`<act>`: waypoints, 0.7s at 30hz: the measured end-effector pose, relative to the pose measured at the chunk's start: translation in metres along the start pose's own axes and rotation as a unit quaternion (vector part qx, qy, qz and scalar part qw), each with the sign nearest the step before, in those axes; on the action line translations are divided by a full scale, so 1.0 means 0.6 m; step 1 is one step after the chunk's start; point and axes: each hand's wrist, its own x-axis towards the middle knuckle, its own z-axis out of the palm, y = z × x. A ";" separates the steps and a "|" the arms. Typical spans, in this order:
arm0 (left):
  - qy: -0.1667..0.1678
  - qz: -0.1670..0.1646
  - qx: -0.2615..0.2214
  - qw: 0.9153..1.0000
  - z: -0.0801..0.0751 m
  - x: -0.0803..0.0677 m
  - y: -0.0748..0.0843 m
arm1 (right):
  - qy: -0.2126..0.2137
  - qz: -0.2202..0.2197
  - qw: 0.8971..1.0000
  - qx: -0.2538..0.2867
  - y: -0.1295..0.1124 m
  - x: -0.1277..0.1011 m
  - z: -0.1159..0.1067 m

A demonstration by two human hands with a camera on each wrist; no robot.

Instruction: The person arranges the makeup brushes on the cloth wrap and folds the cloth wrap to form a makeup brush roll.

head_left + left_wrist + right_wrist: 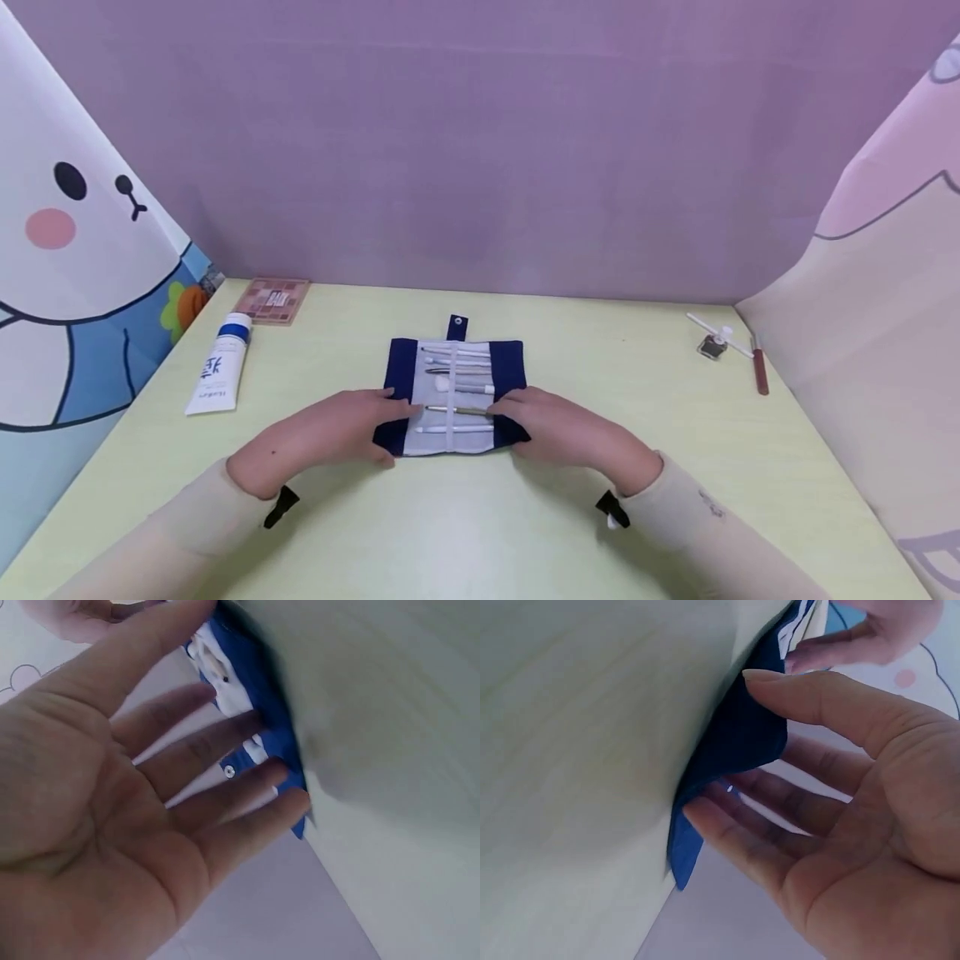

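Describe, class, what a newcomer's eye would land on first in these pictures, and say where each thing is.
First comes the dark blue brush roll, spread open in the middle of the pale green table, with slim brushes tucked across its grey centre. The left hand and right hand touch its near corners, one at each side. A white tube lies far left, beside a big cartoon bear curtain.
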 end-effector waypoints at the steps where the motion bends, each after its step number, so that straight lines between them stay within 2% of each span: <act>1: -0.001 0.005 0.002 1.000 0.000 -0.002 -0.002 | 0.004 -0.009 1.000 -0.005 0.004 -0.003 0.000; 7: 0.000 0.040 0.010 0.999 0.007 -0.008 -0.018 | 0.014 -0.045 0.998 -0.040 0.018 -0.011 0.006; 14: 0.010 0.063 -0.011 0.998 0.014 -0.019 -0.030 | 0.021 -0.060 0.995 -0.076 0.021 -0.015 0.010; 18: 0.004 0.072 -0.020 0.997 0.010 -0.022 -0.032 | 0.029 -0.070 0.994 -0.083 0.023 -0.014 0.009; 21: -0.009 0.073 -0.041 0.996 0.006 -0.022 -0.035 | 0.038 -0.076 0.994 -0.067 0.026 -0.014 0.006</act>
